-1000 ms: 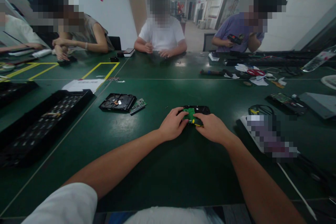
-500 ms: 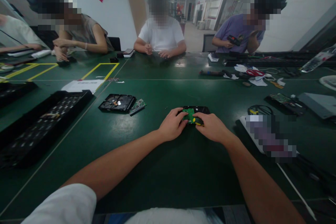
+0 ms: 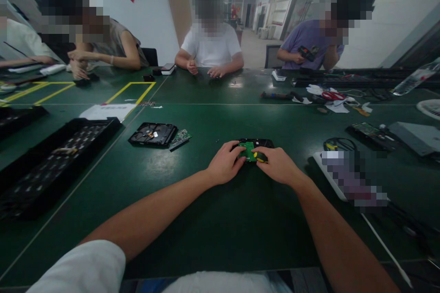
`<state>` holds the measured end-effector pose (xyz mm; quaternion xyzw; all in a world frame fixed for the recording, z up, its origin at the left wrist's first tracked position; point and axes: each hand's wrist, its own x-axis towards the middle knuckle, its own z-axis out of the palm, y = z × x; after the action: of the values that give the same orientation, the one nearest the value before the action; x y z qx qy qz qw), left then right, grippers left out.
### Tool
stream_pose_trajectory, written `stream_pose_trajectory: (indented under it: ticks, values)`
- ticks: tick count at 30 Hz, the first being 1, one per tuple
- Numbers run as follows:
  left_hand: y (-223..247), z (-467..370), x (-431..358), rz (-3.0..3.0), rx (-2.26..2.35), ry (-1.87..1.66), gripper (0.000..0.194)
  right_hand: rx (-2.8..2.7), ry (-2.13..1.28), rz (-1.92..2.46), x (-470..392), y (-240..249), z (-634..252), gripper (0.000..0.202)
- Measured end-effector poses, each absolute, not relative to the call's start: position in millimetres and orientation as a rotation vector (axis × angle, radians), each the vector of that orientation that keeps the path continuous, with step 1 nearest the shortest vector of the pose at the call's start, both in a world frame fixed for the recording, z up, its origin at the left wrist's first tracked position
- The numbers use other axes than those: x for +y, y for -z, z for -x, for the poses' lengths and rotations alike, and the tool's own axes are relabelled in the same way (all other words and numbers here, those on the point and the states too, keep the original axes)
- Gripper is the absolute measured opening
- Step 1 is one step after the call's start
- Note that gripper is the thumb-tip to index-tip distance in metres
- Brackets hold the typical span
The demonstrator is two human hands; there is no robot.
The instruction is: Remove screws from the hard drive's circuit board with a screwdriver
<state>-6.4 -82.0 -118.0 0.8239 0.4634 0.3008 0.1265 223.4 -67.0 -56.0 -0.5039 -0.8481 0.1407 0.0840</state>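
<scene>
A hard drive (image 3: 263, 142) lies flat on the green table in front of me, its green circuit board (image 3: 248, 150) facing up. My left hand (image 3: 226, 161) grips the drive's left end, fingers on the board's edge and thumb at the near side. In my right hand (image 3: 279, 163) is a screwdriver with a yellow and black handle (image 3: 261, 157), held low over the board's right part. The fingers hide its tip. Left of the hands sits another hard drive (image 3: 153, 134), and a loose circuit board (image 3: 181, 137) lies beside it. Tiny dark bits, perhaps screws, lie beyond my left hand.
A long black tray (image 3: 62, 160) stands at the left. To the right are a white-edged pad (image 3: 330, 176), a coiled black cable (image 3: 340, 143), another drive with a board (image 3: 371, 135) and a grey metal box (image 3: 417, 138). Several people sit across the table.
The screwdriver handle in my right hand has tilted slightly and shifted a little upward. My left hand and the hard drive stay in place.
</scene>
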Motion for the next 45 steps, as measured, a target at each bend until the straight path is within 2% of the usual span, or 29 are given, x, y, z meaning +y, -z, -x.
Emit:
stream_pose_trajectory:
  ticks: [9, 17, 45]
  values:
    - [118.2, 7.5, -82.2, -2.388, 1.341, -0.872, 0.040, -2.378, -0.310, 1.489, -61.5, 57.2, -224.5, 0.032]
    - [113.8, 6.2, -84.3, -2.392, 1.352, -0.864, 0.040, -2.509, -0.317, 1.460, -61.9, 59.5, -222.6, 0.024]
    - [115.5, 7.1, -82.9, -2.401, 1.355, -0.854, 0.041, -2.481, -0.372, 1.448, -62.9, 62.6, -220.5, 0.031]
